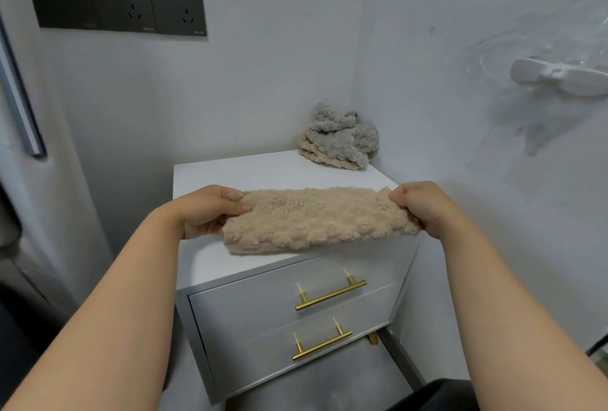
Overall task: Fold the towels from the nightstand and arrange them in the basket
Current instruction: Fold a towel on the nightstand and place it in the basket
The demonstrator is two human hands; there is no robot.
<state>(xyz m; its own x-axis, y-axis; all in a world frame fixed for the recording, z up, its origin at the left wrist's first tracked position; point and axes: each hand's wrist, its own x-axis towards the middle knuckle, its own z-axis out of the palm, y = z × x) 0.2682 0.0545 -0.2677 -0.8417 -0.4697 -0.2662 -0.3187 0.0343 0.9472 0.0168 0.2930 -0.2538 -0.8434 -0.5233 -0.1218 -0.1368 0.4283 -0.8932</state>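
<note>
- Head view, centre: nightstand [210, 265] offers little room at the front; the towel [316, 219], held over that edge, could slide off if laid there.
- Heap [339, 140] at the back corner is unfolded; no basket in sight.
- Left hand [210, 213] and right hand [418, 206] pinch the towel's ends; a slack pinch would drop the fold.

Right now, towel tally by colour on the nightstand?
Beige: 2, the held beige towel gripped by the left hand and right hand, and the crumpled beige towel at the back corner
Grey: 1, the grey towel on top of the crumpled one
Total: 3, as far as the heap shows
</note>
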